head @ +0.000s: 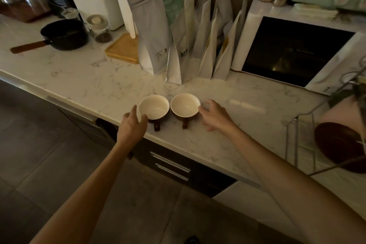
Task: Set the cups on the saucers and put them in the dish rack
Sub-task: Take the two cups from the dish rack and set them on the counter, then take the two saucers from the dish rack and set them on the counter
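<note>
Reaching for two cups [154, 107] near the counter's [79, 77] front edge, the left hand [132, 125] cupped one rim while the right hand [214, 116], loosely spread, touched the other [185, 105]; glazed, brittle-looking, they seemed best taken by their handles.

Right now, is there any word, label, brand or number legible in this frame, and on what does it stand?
No text can be read.
Grey pouch: small dark print low on its front, too blurred to read.
Green-labelled pouch: pale print, illegible.
White oven: small dark marks on its lower right corner, too small to read.
</note>
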Demonstrator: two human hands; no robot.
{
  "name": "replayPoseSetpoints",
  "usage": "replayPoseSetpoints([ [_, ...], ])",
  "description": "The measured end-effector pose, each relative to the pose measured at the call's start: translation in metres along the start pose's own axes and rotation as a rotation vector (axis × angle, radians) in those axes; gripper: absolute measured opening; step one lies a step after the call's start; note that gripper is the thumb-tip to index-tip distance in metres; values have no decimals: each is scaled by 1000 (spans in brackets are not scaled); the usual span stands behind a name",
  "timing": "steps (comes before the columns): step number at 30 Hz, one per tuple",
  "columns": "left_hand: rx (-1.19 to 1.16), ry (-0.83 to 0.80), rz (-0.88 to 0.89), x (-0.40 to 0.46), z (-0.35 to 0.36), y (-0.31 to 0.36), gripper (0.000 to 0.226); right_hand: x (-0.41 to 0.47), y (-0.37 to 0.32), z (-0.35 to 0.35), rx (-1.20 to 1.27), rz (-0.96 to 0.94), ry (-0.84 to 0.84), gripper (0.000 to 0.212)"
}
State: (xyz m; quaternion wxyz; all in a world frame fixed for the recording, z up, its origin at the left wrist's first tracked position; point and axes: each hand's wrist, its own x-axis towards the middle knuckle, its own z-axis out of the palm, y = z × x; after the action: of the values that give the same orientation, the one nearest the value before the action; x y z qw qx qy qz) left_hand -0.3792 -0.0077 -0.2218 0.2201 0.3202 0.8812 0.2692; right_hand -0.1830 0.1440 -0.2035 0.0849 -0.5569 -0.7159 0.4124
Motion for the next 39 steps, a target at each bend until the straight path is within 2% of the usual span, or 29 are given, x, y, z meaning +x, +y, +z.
replayPoseSetpoints([
  [2,161,28,168,-13,-4,9,65,-10,1,-14,-314,-129,14,58],
  [4,325,-23,323,-26,-8,22,63,-22,4,-27,-575,-245,17,52],
  [7,563,-284,512,-42,-12,48,57,-43,9,-42,-815,-336,-23,44],
  [10,633,-493,608,-64,-6,76,58,-67,16,-54,-898,-349,-118,46],
  [16,786,-501,796,-112,16,110,59,-121,51,-76,-892,-352,-265,63],
  [23,800,-622,866,-161,52,128,61,-181,96,-106,-776,-210,-358,67],
  [34,725,-843,1000,-212,116,173,56,-244,177,-175,-635,28,-302,64],
  [39,627,-867,1106,-243,143,203,59,-251,209,-207,-579,91,-175,63],
])
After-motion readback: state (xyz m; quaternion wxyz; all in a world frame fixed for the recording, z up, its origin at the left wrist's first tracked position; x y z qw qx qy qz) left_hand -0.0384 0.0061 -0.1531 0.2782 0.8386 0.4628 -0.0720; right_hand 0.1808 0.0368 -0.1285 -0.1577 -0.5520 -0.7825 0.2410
